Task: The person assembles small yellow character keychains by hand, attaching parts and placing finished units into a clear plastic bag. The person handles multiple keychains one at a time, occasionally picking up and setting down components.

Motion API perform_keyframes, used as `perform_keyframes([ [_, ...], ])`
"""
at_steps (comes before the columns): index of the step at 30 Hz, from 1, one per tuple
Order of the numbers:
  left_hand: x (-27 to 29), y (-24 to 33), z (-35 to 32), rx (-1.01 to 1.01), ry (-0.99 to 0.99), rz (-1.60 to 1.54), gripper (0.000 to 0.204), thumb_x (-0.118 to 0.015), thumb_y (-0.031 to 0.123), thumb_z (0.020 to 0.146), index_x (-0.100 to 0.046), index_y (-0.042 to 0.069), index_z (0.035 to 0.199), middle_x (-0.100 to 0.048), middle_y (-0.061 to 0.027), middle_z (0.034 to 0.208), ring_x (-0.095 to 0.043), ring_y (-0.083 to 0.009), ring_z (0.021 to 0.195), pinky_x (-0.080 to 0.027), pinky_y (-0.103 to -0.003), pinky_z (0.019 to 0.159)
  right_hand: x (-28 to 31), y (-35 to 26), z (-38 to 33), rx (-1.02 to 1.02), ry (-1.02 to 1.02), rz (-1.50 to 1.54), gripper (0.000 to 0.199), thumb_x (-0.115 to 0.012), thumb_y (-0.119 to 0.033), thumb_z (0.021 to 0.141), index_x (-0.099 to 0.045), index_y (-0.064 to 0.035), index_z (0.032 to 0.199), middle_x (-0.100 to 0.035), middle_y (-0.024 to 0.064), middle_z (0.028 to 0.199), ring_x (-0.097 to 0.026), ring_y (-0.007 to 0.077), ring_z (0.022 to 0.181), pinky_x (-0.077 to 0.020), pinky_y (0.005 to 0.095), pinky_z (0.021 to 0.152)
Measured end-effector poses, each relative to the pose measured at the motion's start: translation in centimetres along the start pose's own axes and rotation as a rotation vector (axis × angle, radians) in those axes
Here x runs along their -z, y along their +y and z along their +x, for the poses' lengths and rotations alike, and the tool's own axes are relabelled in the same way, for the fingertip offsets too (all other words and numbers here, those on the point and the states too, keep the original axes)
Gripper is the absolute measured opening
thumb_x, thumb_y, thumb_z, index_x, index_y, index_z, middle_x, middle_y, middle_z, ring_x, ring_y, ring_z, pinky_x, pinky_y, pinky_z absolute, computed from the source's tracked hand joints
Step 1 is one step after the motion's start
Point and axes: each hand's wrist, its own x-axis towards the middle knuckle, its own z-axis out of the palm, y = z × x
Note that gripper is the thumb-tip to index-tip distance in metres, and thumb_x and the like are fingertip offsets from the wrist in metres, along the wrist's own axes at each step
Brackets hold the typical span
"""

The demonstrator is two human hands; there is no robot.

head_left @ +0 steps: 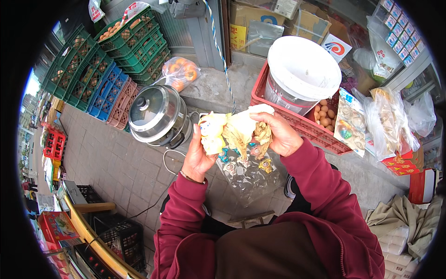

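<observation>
My left hand [197, 158] holds a clear plastic bag [248, 174] of small colourful toys by its crumpled yellow and white top [232, 128]. My right hand [278, 135] grips the same bunched top from the right side. The bag hangs down between both hands, above the paved ground. Both sleeves are dark red.
A steel pot with a glass lid [158, 116] stands left of the hands. A red crate [297, 121] holds a white bucket [302, 69] and eggs [325, 114]. Stacked green, blue and pink crates [102, 69] stand far left. Hanging plastic packets [371, 125] are on the right. A black crate [118, 232] sits lower left.
</observation>
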Motion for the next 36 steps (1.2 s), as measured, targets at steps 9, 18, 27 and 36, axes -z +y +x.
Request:
perform_keyframes([
  [9, 0.6, -0.2, 0.0, 0.027, -0.028, -0.059, 0.063, -0.055, 0.056, 0.100, -0.051, 0.009, 0.142, -0.065, -0.0131, 0.133, -0.073, -0.0157, 0.088, -0.055, -0.022, 0.052, 0.1, 0.1, -0.1, 0.060, -0.106, -0.058, 0.027, -0.064, 0.002, 0.090, -0.062, 0.0024, 0.117, -0.070, 0.0133, 0.112, -0.071, 0.0228, 0.102, -0.0609, 0.0329, 0.085],
  [18, 1.0, -0.4, 0.2, 0.079, -0.044, -0.081, 0.066, -0.056, 0.058, 0.099, -0.053, 0.007, 0.141, -0.066, -0.0114, 0.132, -0.070, -0.0115, 0.082, -0.044, -0.019, 0.045, 0.9, 1.4, 0.9, 0.070, 0.011, 0.070, 0.026, -0.063, -0.003, 0.090, -0.062, 0.0028, 0.116, -0.070, 0.0151, 0.111, -0.072, 0.0262, 0.097, -0.0593, 0.0382, 0.090],
  [27, -0.2, 0.3, 0.5, 0.022, -0.046, 0.018, 0.062, -0.058, 0.052, 0.101, -0.049, 0.009, 0.145, -0.069, -0.0061, 0.122, -0.069, -0.0118, 0.089, -0.054, -0.024, 0.060, 0.1, 1.3, 0.8, 0.116, 0.098, -0.055, 0.022, -0.070, -0.004, 0.090, -0.065, 0.0038, 0.109, -0.072, 0.0131, 0.101, -0.073, 0.0229, 0.090, -0.0602, 0.0352, 0.077],
  [36, -1.9, -2.2, -0.5, 0.033, 0.024, 0.573, 0.064, -0.066, 0.044, 0.098, -0.048, 0.005, 0.146, -0.066, -0.0108, 0.130, -0.068, -0.0189, 0.113, -0.059, -0.033, 0.091, 0.6, 2.4, 1.6, 0.527, 0.293, -0.157, 0.022, -0.061, 0.007, 0.083, -0.061, 0.0014, 0.105, -0.069, 0.0095, 0.095, -0.069, 0.0178, 0.084, -0.0565, 0.0328, 0.079],
])
